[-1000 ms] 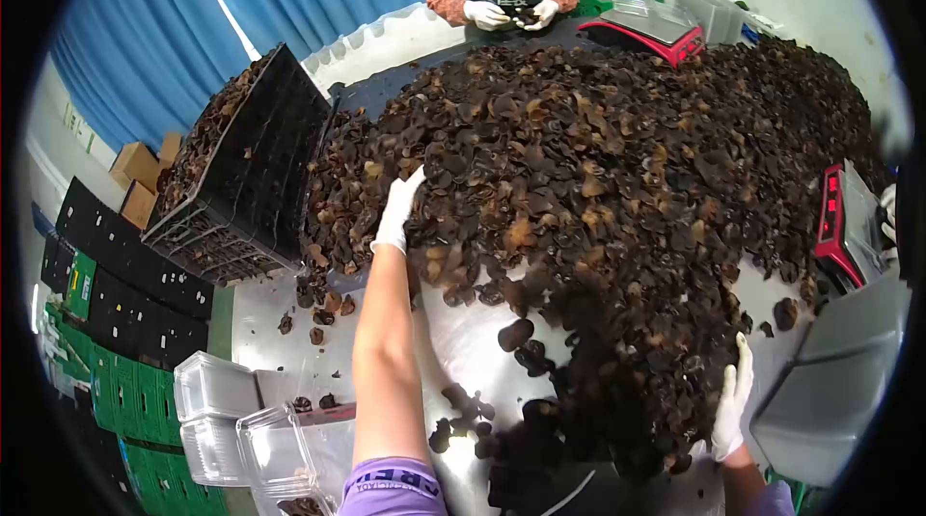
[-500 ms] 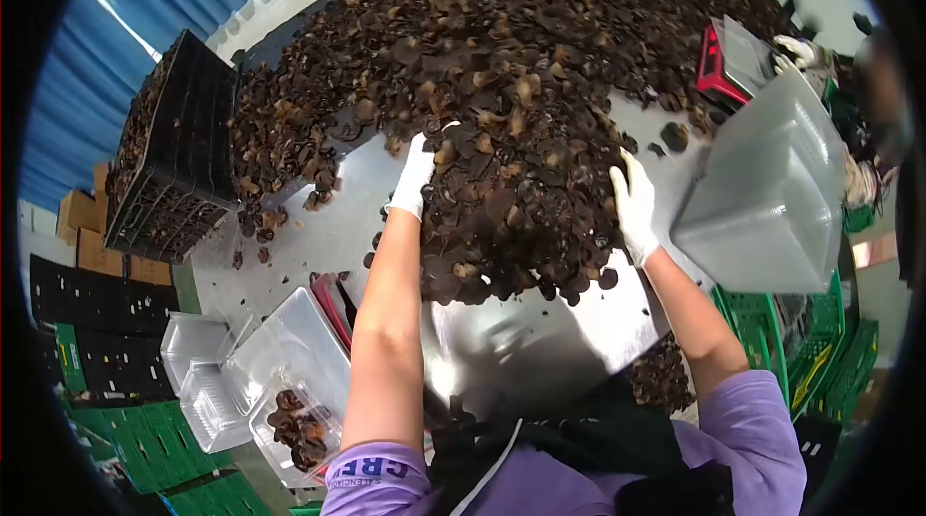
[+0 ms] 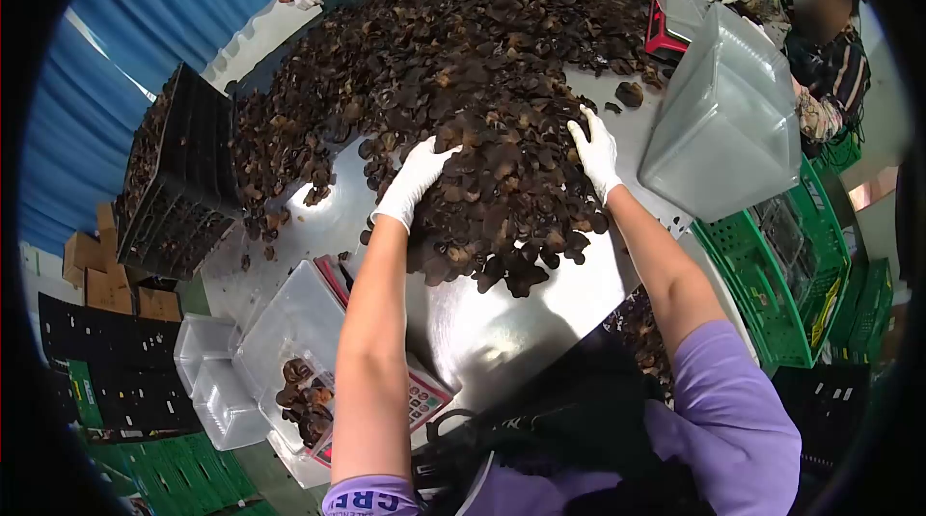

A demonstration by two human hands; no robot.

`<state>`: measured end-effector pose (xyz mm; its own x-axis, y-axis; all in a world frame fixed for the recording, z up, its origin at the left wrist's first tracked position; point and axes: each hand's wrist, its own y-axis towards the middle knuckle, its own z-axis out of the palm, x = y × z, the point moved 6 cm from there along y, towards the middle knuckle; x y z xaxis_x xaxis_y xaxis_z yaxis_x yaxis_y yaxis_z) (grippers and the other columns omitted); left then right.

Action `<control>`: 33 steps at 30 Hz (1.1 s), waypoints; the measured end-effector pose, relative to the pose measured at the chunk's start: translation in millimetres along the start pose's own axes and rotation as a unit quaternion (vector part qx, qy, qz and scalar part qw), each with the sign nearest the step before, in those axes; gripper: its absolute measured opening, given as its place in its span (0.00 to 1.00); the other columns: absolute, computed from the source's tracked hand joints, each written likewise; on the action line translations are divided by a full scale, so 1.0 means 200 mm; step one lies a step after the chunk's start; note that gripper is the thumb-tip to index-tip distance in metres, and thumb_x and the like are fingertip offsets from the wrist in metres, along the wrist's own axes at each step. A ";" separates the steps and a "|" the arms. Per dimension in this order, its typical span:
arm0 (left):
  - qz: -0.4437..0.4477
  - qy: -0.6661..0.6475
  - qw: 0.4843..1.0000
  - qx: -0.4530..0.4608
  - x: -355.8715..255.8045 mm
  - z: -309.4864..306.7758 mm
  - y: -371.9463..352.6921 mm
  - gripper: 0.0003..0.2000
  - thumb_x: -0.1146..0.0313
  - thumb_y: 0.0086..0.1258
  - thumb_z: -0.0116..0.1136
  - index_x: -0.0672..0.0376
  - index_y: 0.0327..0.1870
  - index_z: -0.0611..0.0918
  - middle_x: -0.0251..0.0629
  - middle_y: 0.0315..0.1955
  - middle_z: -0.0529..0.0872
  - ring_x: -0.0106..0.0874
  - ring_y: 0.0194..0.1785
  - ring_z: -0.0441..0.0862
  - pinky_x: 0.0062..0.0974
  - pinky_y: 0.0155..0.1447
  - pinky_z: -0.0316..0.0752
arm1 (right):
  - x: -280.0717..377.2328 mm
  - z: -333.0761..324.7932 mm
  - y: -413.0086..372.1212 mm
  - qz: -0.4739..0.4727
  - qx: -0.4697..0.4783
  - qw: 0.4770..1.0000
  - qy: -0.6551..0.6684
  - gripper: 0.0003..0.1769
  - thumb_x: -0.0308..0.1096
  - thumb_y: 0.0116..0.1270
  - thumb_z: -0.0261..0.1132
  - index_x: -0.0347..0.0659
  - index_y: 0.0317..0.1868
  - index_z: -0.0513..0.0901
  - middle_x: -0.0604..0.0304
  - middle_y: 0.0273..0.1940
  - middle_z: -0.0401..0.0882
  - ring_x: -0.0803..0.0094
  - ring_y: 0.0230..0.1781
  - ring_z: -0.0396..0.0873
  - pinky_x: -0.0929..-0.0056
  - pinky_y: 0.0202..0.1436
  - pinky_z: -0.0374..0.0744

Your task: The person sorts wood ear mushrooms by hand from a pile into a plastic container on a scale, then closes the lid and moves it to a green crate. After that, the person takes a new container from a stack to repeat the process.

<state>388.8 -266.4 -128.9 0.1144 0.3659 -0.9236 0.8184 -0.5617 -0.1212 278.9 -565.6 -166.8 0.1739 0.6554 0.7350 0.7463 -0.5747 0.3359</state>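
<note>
Lying flat, fingers spread wide, the left hand (image 3: 415,178) and right hand (image 3: 595,150) hold nothing, one each side of a wood ear mushroom clump (image 3: 503,203). It sits on the steel table (image 3: 497,338), its long way pointing toward the person.

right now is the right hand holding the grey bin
No, the right hand lies open on the mushroom pile, with the grey bin beside it unheld.

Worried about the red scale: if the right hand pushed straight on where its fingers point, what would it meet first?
The mushroom heap: the right hand lies on it, fingers aimed into its bulk. The red scale looks clear of that line, though depth is unclear.
</note>
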 end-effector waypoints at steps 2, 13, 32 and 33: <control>-0.025 0.156 0.987 0.004 -0.09 -0.06 -0.04 0.27 0.56 0.69 0.62 0.68 0.61 0.76 0.42 0.54 0.85 0.31 0.54 0.81 0.27 0.60 0.73 | -0.05 0.03 0.00 -0.018 -0.013 0.999 0.037 0.29 0.49 0.68 0.64 0.44 0.65 0.75 0.52 0.59 0.79 0.54 0.60 0.76 0.62 0.65 0.72; 0.030 0.450 0.889 -0.085 -0.57 -0.22 -0.52 0.30 0.52 0.68 0.59 0.66 0.64 0.74 0.52 0.59 0.79 0.45 0.62 0.77 0.37 0.65 0.72 | -0.04 -0.04 0.06 0.075 0.063 0.991 -0.088 0.29 0.49 0.68 0.60 0.43 0.65 0.74 0.50 0.61 0.76 0.53 0.65 0.71 0.58 0.68 0.69; -0.053 0.263 0.914 -0.305 0.08 0.74 -1.47 0.56 0.58 0.57 0.71 0.79 0.73 0.42 0.74 0.72 0.47 0.63 0.77 0.45 0.47 0.79 0.45 | 0.81 0.00 -1.28 -0.509 0.332 0.792 -0.051 0.21 0.37 0.61 0.64 0.48 0.55 0.80 0.58 0.67 0.70 0.61 0.74 0.60 0.48 0.75 0.56; -0.055 0.259 0.916 -0.303 0.11 0.75 -1.47 0.56 0.58 0.57 0.71 0.79 0.73 0.42 0.74 0.72 0.47 0.63 0.77 0.45 0.47 0.79 0.45 | 0.79 -0.05 -1.28 -0.490 0.369 0.790 -0.003 0.20 0.37 0.61 0.63 0.48 0.55 0.81 0.59 0.67 0.71 0.61 0.74 0.60 0.48 0.74 0.57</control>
<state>66.3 -205.0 -168.0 0.1361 0.7865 -0.6024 0.9852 -0.0435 0.1658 108.0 -319.9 -130.9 -0.7181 0.6117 0.3319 0.6953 0.6502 0.3061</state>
